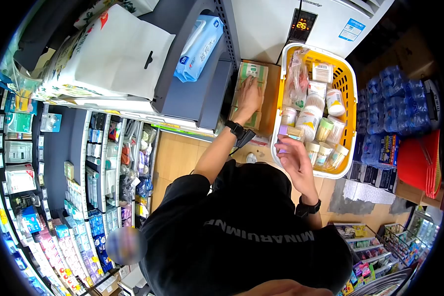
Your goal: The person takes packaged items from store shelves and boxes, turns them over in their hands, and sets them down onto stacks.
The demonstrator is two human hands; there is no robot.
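Note:
My left hand [250, 97] reaches into an open cardboard box [269, 101] and rests on green and tan packs [253, 70] inside it. Its fingers are spread on the top of the packs. To the right stands a yellow and white basket [349, 89] filled with several round tubs and jars. Over the basket's near left part is my right hand [296, 160], its fingers bent and apart, close to a small purple-edged pack [283, 131]. Nothing shows in its grasp.
Left of the box is a grey shelf with a blue wipes pack [199, 48]. Behind stands a white appliance [261, 22] with a lit display. Wrapped blue bottles [392, 101] and a red stool [419, 165] are at the right. Stocked shelves [91, 177] line the left.

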